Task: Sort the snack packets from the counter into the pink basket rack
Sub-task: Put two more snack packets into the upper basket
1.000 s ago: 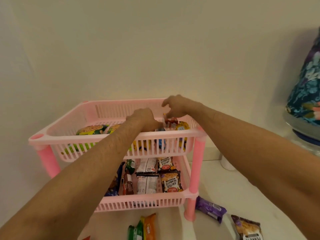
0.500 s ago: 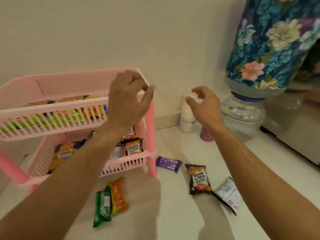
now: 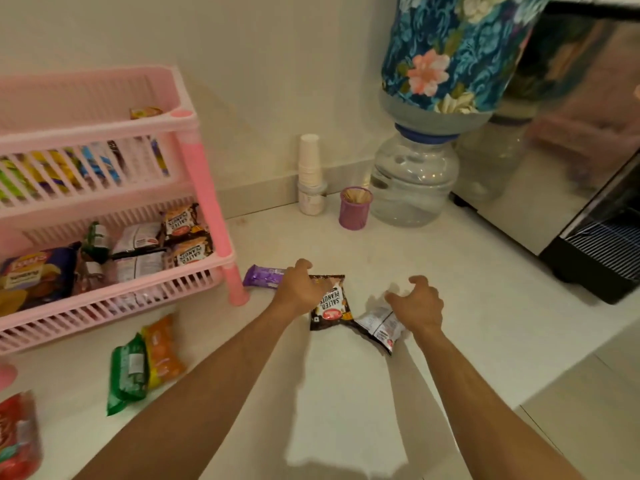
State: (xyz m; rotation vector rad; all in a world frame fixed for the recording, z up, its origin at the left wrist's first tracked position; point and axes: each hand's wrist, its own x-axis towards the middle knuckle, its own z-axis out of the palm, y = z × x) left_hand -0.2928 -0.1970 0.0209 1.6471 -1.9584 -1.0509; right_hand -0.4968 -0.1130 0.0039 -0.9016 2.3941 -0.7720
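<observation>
Left hand (image 3: 302,289) and right hand (image 3: 417,304), fingers spread and empty, hover over the peanut packet (image 3: 330,304) and white packet (image 3: 379,327): likely light, crinkly, slippery, best pinched at an edge.

Rack (image 3: 187,133) left of cups (image 3: 309,161) (counter).
</observation>
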